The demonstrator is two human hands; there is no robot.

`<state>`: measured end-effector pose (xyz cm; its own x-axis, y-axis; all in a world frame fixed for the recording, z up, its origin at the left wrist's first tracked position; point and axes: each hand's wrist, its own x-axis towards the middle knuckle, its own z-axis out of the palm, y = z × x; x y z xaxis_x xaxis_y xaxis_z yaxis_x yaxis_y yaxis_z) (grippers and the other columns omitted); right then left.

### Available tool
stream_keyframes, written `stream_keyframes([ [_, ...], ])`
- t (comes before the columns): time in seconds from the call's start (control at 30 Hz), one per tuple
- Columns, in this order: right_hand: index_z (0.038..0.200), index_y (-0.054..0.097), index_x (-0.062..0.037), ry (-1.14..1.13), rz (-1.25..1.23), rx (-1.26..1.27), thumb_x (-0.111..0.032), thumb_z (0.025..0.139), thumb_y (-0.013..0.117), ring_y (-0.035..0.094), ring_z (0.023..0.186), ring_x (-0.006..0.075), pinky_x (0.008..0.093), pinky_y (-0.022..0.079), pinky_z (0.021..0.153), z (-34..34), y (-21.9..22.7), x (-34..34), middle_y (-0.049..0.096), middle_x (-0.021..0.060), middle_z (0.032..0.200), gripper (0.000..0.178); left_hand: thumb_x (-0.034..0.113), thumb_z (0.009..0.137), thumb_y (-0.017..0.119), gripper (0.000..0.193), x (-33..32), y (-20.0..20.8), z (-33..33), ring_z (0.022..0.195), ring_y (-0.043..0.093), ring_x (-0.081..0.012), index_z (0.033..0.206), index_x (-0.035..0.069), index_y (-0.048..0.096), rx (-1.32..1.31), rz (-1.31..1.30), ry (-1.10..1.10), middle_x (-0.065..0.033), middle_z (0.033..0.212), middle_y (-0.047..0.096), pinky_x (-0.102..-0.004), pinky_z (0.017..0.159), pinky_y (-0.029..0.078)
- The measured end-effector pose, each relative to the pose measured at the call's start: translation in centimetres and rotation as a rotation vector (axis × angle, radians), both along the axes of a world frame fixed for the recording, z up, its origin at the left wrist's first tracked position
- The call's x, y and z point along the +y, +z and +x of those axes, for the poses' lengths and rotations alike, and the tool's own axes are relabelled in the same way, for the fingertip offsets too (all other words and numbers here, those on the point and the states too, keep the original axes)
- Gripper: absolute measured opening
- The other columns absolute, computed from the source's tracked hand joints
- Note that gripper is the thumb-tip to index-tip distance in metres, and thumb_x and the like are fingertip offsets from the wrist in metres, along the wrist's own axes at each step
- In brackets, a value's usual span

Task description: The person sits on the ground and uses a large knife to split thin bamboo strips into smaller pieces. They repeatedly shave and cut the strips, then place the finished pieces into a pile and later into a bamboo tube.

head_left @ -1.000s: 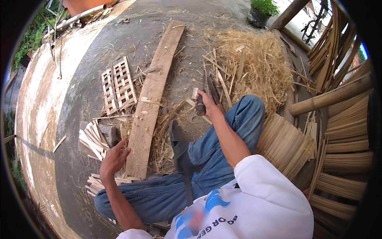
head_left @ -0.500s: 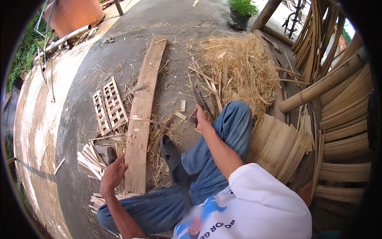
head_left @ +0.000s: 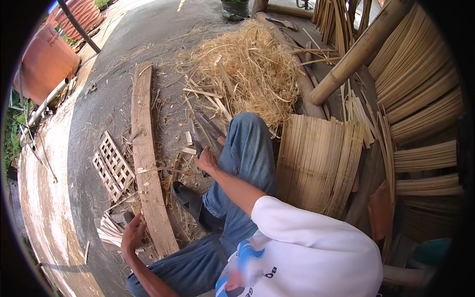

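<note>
My right hand point(head_left: 206, 161) is wrapped around the dark handle of a long-bladed knife point(head_left: 193, 129), beside my raised knee. The blade points away from me. Another dark blade point(head_left: 212, 126) lies just to its right on the ground. My left hand point(head_left: 133, 232) is open, with its fingers loosely stretched beside a bundle of pale split strips point(head_left: 110, 230) and a dark block point(head_left: 122, 218). I cannot see anything in it. Between my hands lies a long wooden plank point(head_left: 147, 168), littered with shavings. A small woven lattice panel point(head_left: 113, 166) rests left of the plank.
A heap of curly shavings point(head_left: 252, 64) lies ahead. To the right are a mat of flat strips point(head_left: 314, 168), a bamboo pole point(head_left: 361, 52) and stacked long strips point(head_left: 420, 109). An orange tub point(head_left: 49, 64) stands at the far left.
The view has swung right, so the surroundings sit farther left. The knife has turned slightly in my right hand. My left hand remains beside the strips and looks empty in both frames.
</note>
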<state>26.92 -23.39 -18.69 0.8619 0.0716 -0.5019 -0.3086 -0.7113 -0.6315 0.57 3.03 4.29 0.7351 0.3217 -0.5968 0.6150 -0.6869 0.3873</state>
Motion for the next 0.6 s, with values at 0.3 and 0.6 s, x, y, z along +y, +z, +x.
stream_keyframes([
  [0.3,0.123,0.056,0.0048,0.007,-0.114,-0.100,-0.019,0.088,0.068,0.060,0.115,0.0399,0.0456,0.051,0.099,0.7,-3.9,-1.2,0.049,0.0264,0.132,0.044,0.037,0.099,0.061,0.061,0.4,-3.3,4.2,0.124,0.063,-0.0363,0.150,0.007,0.048,0.064,-0.079,-0.102,-0.0253,0.132,0.064,-0.0438,0.104,0.048],
  [0.6,0.118,0.061,0.0013,0.026,0.779,-0.661,-0.027,0.098,0.063,0.062,0.114,0.0366,0.0446,0.050,0.099,0.9,15.6,-6.4,0.062,0.0216,0.119,0.035,0.035,0.102,0.058,0.060,1.2,-5.1,4.6,0.103,0.071,-0.0244,0.154,0.007,0.042,0.062,-0.053,-0.123,-0.0213,0.126,0.068,-0.0368,0.092,0.053],
])
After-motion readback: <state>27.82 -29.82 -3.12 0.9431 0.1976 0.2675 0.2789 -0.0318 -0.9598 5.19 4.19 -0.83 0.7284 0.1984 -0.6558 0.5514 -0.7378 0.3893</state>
